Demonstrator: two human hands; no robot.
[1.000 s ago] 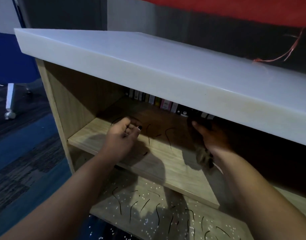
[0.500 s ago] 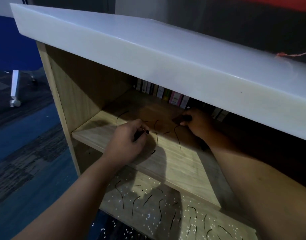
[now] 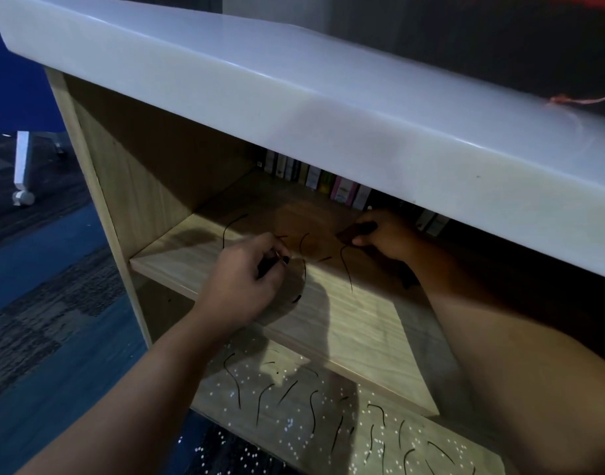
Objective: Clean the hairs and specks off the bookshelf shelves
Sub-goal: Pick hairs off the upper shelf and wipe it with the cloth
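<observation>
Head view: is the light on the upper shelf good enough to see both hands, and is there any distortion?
Head view: left hand lit at the upper shelf's front; right hand dim in shadow under the white top; wide-angle bends straight edges.

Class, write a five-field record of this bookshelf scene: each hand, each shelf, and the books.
Left hand: fingers curled, grip pinching dark hairs, near the upper shelf's front
Right hand: deeper in, grip on a dark item, unclear what
Upper shelf: several loose hairs
Lower shelf: many strands and white specks
Books: upright row at the upper shelf's back
</observation>
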